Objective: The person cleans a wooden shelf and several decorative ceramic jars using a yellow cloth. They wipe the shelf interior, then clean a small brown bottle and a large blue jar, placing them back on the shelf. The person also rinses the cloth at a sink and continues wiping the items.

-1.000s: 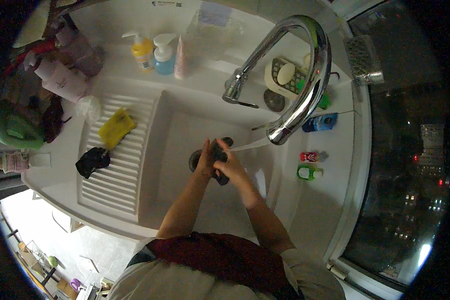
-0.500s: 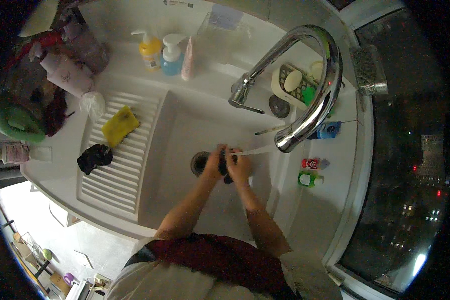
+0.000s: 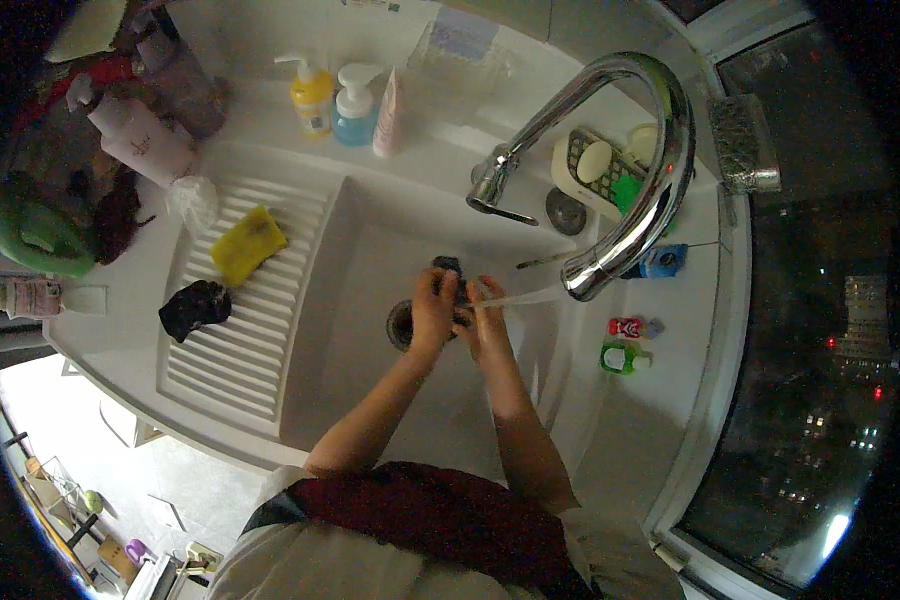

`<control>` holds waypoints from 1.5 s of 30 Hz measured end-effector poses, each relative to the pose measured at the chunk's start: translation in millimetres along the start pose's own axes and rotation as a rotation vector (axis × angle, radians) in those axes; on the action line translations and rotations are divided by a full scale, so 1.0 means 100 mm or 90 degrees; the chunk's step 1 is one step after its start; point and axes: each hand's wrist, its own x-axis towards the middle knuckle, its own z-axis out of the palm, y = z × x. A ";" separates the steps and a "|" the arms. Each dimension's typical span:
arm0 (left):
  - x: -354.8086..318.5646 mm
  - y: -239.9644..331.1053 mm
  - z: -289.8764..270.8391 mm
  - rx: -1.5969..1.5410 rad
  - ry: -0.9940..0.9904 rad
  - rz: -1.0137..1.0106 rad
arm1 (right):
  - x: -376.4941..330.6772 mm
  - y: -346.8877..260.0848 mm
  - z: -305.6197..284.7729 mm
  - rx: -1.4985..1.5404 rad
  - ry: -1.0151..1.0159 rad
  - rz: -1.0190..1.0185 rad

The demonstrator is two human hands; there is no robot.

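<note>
Sink (image 3: 370, 250) surrounds cloth (image 3: 452, 274) between left grip (image 3: 433, 318) and right (image 3: 489, 325).

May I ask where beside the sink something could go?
The ribbed drainboard is bare between the black cloth and near rim, as is the right ledge in front of the green bottle. Clutter surrounds the pale pump bottle and soap dish.

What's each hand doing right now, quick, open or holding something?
Left hand: closed on the dark cloth.
Right hand: at the dark cloth too; whether it grips can't be told.
</note>
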 end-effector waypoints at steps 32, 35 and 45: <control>0.52 -0.27 -0.19 -0.013 -0.207 0.010 | 0.61 0.94 -1.01 -0.526 -0.301 -0.464; 0.73 -0.33 -0.46 0.227 -0.189 0.109 | 0.52 0.84 -0.91 -0.073 -0.332 -0.074; 0.38 -0.75 -0.71 -0.242 -0.162 -0.110 | 0.54 0.34 -0.53 0.151 -0.103 0.237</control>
